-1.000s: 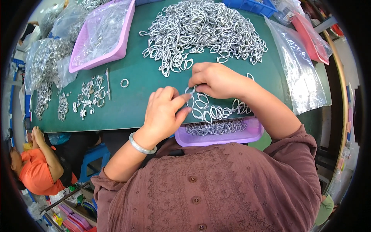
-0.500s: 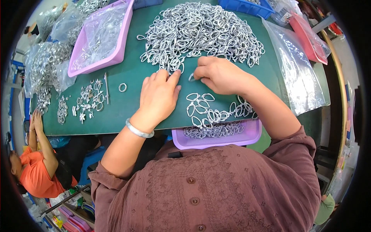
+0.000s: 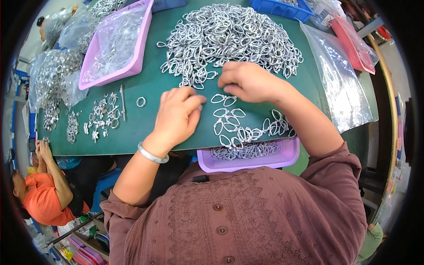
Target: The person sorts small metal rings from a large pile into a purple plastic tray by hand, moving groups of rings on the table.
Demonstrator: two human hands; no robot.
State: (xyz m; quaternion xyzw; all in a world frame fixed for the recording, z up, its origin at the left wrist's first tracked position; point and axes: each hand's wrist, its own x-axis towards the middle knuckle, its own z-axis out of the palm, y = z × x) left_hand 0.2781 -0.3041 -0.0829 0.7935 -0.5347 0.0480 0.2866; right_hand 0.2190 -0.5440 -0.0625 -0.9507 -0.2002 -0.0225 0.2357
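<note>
My left hand (image 3: 179, 110), with a pale bangle (image 3: 153, 154) at its wrist, hovers over the green table (image 3: 159, 132). Its fingers are bent, thumb and forefinger apart, and I see nothing in them. Just below the big heap of silver marquise-shaped metal loops (image 3: 238, 33), my right hand (image 3: 251, 81) has its fingers curved and thumb slightly apart, with no loop visible between them. A joined pair of loops (image 3: 224, 100) lies under the right fingertips. Closer to me, several more loops (image 3: 229, 121) are spread in a loose group.
A purple basket (image 3: 289, 157) holding loops sits at the table's near edge. To the left are a pink basket (image 3: 141, 53) with bagged parts, small metal pieces (image 3: 106, 115) and a single ring (image 3: 141, 102). A clear plastic bag (image 3: 340, 79) lies right. A co-worker in orange (image 3: 46, 198) sits left.
The loop piece in my right fingers has been let go and lies above the loose group. My left hand has drawn back toward me from the heap's edge.
</note>
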